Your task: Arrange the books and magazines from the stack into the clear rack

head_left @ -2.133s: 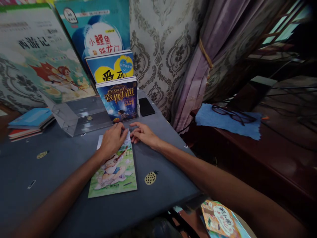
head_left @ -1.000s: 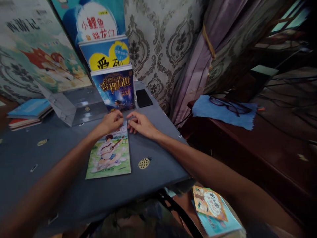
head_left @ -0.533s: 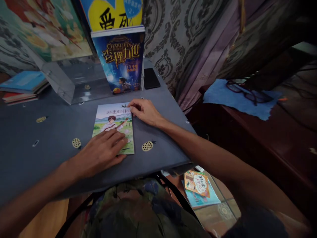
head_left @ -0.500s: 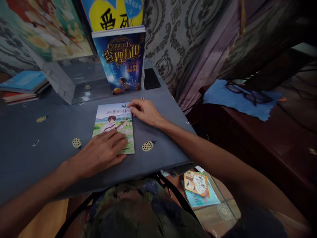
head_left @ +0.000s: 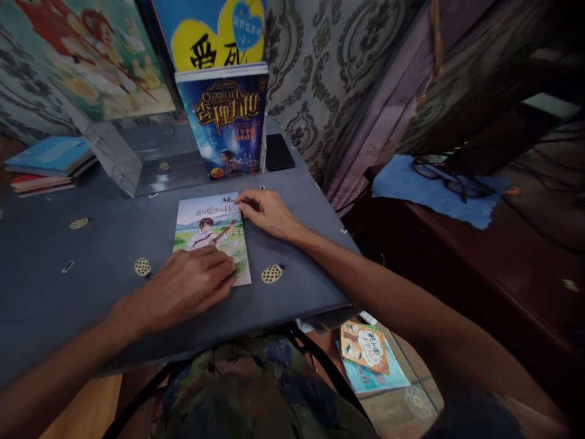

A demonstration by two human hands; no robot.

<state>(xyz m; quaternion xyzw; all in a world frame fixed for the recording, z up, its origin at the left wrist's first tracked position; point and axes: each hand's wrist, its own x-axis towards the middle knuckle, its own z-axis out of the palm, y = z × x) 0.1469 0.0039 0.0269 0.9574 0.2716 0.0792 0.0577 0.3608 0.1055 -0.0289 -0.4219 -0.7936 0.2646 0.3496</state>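
Note:
A thin picture book (head_left: 211,228) with a green meadow cover lies flat on the dark blue tablecloth (head_left: 82,268). My left hand (head_left: 187,283) rests flat on the book's near end, fingers stretched out. My right hand (head_left: 265,210) touches the book's far right corner with curled fingers; whether it pinches the cover I cannot tell. Just behind the book a dark blue book (head_left: 226,125) stands upright in a clear stand (head_left: 132,161).
More books stand behind it: a yellow and blue one (head_left: 214,33) and a large one (head_left: 86,58). A book stack (head_left: 46,164) lies far left, a black phone (head_left: 278,152) at the back. Glasses (head_left: 439,174) on blue cloth at right; books (head_left: 368,356) on the floor.
My left hand slid from the book's far end to its near end and lies flat there. My right hand stayed at the far corner. The view tilted down.

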